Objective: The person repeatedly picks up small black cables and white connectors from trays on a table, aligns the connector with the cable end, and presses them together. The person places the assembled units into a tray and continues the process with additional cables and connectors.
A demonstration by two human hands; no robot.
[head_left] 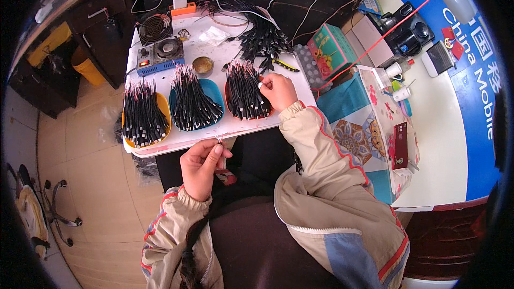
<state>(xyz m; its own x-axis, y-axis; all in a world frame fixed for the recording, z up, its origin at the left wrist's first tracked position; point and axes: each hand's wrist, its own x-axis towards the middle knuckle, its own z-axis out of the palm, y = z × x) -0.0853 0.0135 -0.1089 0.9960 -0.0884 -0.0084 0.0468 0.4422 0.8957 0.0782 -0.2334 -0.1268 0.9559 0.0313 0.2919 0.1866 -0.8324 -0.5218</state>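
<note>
Three shallow trays stand in a row on the white table: a yellow tray (pixel 167 108), a blue tray (pixel 218 92) and a red tray (pixel 228 108). Each is heaped with short black cables (pixel 249 93) that have thin pinkish wire ends and pale connectors. My right hand (pixel 279 92) is at the right side of the red tray's bundle, fingers curled in against the cables; a small white bit shows at its fingertips. Below the table's front edge, my left hand (pixel 201 167) pinches a cable, whose fine bare wire ends (pixel 218 138) poke up above the fingers. The rest of it is mostly hidden.
Behind the trays are a blue soldering-pot unit (pixel 159 59), a small round tin (pixel 203 65), a fan (pixel 155 28) and yellow-black pliers (pixel 285 65). More black cables (pixel 262 37) lie at the back. A green box (pixel 331 48) stands to the right.
</note>
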